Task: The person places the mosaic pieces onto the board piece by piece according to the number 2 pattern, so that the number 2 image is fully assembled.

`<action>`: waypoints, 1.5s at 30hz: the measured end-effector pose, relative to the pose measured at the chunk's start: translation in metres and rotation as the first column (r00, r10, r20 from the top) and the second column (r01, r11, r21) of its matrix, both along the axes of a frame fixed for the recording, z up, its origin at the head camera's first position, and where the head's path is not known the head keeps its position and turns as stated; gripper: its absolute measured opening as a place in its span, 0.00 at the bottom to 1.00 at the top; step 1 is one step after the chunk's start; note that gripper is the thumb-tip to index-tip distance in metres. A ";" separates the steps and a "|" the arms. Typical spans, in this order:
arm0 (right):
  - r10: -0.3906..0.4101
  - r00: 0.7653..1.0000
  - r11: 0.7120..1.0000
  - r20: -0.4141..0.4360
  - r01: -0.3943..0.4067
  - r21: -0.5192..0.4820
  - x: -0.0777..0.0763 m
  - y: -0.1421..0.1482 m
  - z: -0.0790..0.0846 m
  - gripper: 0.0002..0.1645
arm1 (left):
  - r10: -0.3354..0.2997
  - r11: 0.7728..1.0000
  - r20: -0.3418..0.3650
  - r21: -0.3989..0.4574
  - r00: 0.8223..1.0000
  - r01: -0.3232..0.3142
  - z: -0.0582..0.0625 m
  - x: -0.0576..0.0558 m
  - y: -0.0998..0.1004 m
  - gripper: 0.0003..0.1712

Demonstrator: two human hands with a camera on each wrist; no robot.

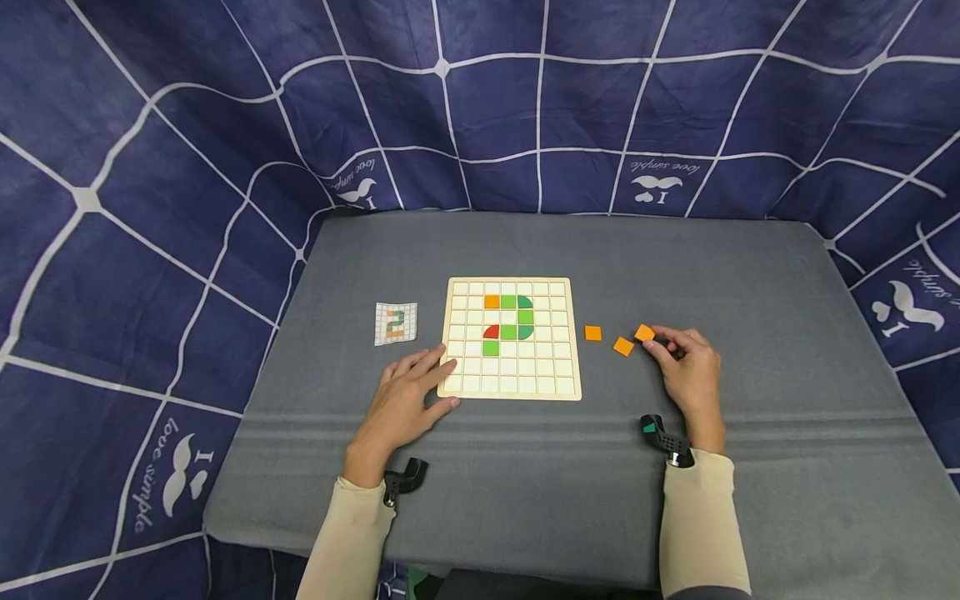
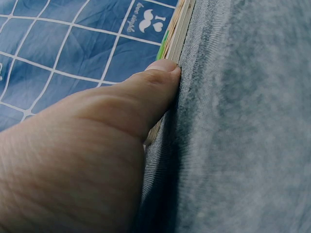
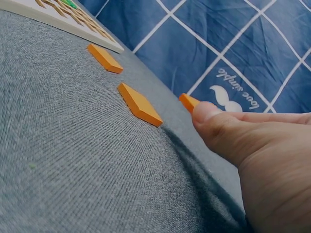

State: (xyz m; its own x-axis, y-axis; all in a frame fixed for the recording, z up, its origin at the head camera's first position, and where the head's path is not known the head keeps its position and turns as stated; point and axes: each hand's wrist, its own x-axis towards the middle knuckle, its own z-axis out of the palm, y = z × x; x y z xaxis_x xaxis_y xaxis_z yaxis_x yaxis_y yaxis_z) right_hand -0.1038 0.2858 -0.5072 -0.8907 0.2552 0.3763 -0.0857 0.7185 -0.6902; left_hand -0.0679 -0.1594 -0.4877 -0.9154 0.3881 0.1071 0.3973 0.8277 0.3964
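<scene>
A cream wooden grid board lies mid-table with several green tiles, a red quarter-round tile and an orange square tile set in its cells. My left hand rests at the board's lower left corner, fingers fairly straight on the edge; its thumb touches the near side. To the right of the board, my right hand pinches an orange tile between thumb and fingers. Two more orange square tiles, one nearer the board and one nearer the hand, lie flat on the cloth.
Left of the board lies a small printed card with a coloured grid pattern. Grey cloth covers the table. Blue curtains with white lines hang behind and at both sides.
</scene>
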 end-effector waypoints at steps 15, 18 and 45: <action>0.150 0.976 0.989 -0.160 -0.147 0.030 -0.009 -0.017 0.013 0.15 | 0.001 1.000 0.008 -0.004 1.000 -0.001 0.002 0.001 0.000 0.36; 0.178 0.968 0.984 -0.177 -0.173 0.044 -0.013 -0.025 0.019 0.15 | 0.005 1.000 0.009 -0.005 1.000 -0.005 0.001 0.001 0.000 0.37; 0.363 0.924 0.932 -0.120 -0.362 0.028 -0.022 -0.099 0.032 0.19 | -0.001 1.000 -0.017 -0.010 1.000 0.000 0.000 0.000 0.000 0.36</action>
